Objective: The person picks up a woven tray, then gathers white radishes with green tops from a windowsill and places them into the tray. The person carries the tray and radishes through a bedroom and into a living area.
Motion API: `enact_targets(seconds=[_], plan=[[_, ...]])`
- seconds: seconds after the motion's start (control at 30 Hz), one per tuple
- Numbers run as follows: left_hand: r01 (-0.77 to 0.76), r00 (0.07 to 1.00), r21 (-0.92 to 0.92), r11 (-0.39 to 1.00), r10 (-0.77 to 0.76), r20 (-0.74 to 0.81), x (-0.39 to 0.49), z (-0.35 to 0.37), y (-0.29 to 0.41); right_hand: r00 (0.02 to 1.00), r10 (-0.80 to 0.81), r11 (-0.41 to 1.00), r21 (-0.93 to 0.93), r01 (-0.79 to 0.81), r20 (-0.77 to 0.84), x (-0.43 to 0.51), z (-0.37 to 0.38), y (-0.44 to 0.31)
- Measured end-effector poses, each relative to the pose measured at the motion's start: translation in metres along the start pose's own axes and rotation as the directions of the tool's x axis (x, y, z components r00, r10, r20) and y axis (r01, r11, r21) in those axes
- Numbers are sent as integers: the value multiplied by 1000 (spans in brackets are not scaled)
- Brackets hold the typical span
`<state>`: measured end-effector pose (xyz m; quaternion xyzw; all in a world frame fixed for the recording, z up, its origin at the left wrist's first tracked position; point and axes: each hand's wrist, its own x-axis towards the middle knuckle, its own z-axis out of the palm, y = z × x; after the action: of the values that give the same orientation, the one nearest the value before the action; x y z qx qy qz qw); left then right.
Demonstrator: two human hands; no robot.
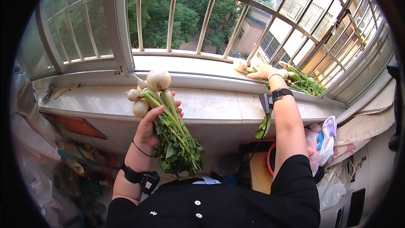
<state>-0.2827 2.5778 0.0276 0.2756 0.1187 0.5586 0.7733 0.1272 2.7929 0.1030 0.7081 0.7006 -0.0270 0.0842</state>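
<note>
My left hand (151, 126) holds a bunch of white turnips by their green stems, above the front of the stone windowsill. The largest round turnip (158, 80) is at the top, with several smaller ones on its left. Their leafy greens (180, 152) hang down toward my body. My right arm reaches out to the window ledge, where my right hand (264, 71) is closed around the stems of another turnip (240, 65). Its fingertips are partly hidden. Just right of that hand, more turnips with greens (305, 82) lie along the ledge.
Metal security bars (205, 22) stand beyond the ledge. A sliding window pane (72, 22) is at the left. On the sill (208, 104) lies a yellow looped cord (63, 91). A green leaf (262, 127) hangs below the sill edge. Curtains (364, 126) and a wooden surface (259, 171) are at the right.
</note>
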Motion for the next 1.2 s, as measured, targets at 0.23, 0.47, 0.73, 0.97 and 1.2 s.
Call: enact_targets(seconds=[0.23, 0.47, 0.73, 0.97, 1.2], plan=[[-74, 996, 35, 997, 75, -38, -4, 4, -9, 964, -176, 812, 524, 256, -199, 18, 14, 28], [-114, 992, 48, 992, 116, -42, -4, 4, -14, 959, -200, 517, 810, 277, -200, 23, -1, 35], [-129, 991, -23, 991, 128, -25, -2, 0, -16, 823, -452, 500, 666, 553, -344, 21, 22, 22], [-118, 993, 61, 991, 119, -22, -3, -1, -15, 899, -364, 813, 388, 434, -244, 10, 29, 17], [-107, 994, 49, 993, 108, -16, 7, 34, -29, 899, -385, 602, 682, 415, -208, -18, 8, 39]])
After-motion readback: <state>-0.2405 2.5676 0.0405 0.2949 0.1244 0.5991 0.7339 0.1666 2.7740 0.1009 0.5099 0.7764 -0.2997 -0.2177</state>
